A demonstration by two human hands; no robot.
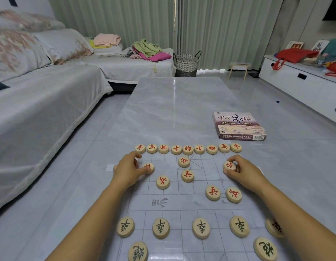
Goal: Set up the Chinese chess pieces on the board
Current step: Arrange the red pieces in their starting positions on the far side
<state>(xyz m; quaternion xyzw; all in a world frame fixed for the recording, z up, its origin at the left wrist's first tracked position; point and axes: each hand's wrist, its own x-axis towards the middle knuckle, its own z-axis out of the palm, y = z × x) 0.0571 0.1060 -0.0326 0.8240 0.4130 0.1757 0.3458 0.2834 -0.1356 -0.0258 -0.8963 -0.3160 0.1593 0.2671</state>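
Wooden round pieces sit on a thin see-through board [172, 201] with grey lines, and the board lies flat on a grey stone table [172, 102]. At the far edge of the board, nine pieces with red marks stand side by side in a neat red back row [187, 148]. The left hand [128, 170] has its fingers curled, and its thumb and fingers pinch the left red cannon piece [149, 166], which lies on the left side of the board just below that row. The right hand [242, 172] has its fingers curled round the right red cannon piece [229, 165] on the right side of the board; I cannot tell if this piece touches the board or is lifted a bit. Between the two hands, five red soldier pieces [187, 175] lie scattered, not in a line, and two of them touch each other near the right wrist. Close to the person, five black soldier pieces [200, 227] stand in a row, with two black cannon pieces [138, 252] nearer still. A chess box [238, 127] rests on the table, past the right end of the red row. A grey sofa [41, 102] is on the left, with clothes [150, 49] on its far end and a woven basket [186, 63] beside it.
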